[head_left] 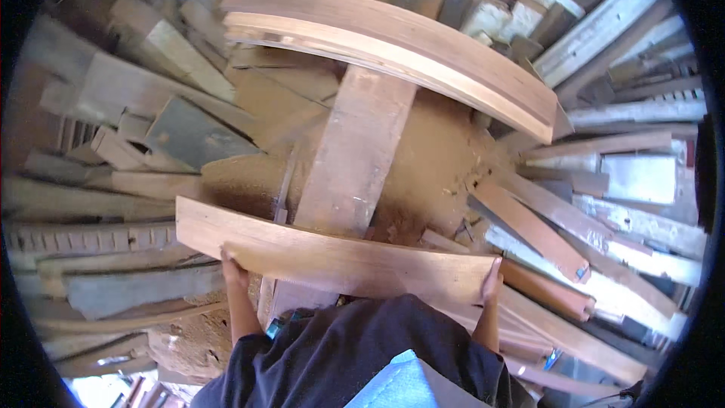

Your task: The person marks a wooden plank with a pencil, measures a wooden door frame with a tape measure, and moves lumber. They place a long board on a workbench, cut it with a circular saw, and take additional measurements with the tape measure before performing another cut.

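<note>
I hold a reddish-brown wooden plank (332, 257) crosswise in front of me. My left hand (232, 268) grips its near edge toward the left end. My right hand (492, 279) clasps its right end. The plank hangs over an upright-running wooden beam (355, 151) covered in sawdust. A second, thicker plank (393, 49) lies across the far end of that beam.
Sawdust heaps (430, 166) surround the beam. Stacks of offcuts and boards (136, 106) fill the left side, and long pale and reddish boards (604, 257) fan out at right. A thin metal blade (285, 181) stands left of the beam.
</note>
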Demonstrator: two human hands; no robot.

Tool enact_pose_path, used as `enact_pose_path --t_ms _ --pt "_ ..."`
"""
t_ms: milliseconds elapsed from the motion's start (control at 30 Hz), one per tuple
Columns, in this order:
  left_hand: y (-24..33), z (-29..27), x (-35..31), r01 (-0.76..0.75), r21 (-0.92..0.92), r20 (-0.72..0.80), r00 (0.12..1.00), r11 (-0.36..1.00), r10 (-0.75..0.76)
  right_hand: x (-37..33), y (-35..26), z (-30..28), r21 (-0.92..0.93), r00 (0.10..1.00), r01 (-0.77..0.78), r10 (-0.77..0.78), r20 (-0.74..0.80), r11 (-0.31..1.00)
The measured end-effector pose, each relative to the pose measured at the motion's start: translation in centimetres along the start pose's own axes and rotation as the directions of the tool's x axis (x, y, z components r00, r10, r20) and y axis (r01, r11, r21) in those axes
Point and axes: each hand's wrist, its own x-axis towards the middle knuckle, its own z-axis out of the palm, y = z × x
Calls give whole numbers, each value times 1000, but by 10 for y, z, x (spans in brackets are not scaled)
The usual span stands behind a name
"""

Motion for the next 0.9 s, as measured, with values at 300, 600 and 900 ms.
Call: enact_pose_path --t_ms 300,600,900 --pt "93 241 -33 -216 -146 183 953 965 241 -9 -115 -4 577 930 279 -367 39 768" --pt "211 544 73 -374 -130 412 822 918 393 127 -402 -10 461 799 523 -601 28 717" --pt "168 476 95 -414 667 403 900 619 168 172 -456 108 -786 655 459 -755 -15 414"
